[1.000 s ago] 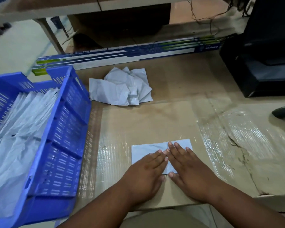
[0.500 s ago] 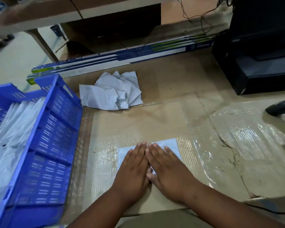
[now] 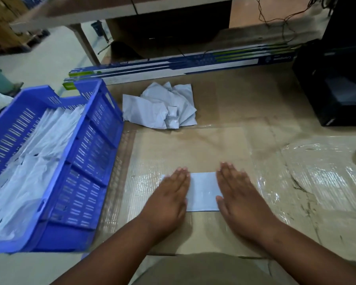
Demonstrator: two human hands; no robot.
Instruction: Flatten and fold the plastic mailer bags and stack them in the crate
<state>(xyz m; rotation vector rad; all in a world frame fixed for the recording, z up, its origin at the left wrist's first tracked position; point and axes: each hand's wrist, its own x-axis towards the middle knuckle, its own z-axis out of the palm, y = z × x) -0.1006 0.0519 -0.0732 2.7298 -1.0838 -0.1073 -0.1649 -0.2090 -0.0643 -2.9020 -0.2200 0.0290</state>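
holding flattened mailers (image 3: 35,161), blue crate (image 3: 95,140) sits beside the hand-pressed mailer (image 3: 202,191).

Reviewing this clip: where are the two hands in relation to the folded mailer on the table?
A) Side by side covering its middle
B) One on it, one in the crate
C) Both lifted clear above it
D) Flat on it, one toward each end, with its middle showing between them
D: the left hand and right hand lie flat with straight fingers on opposite ends of the folded mailer, whose middle shows bare between them.
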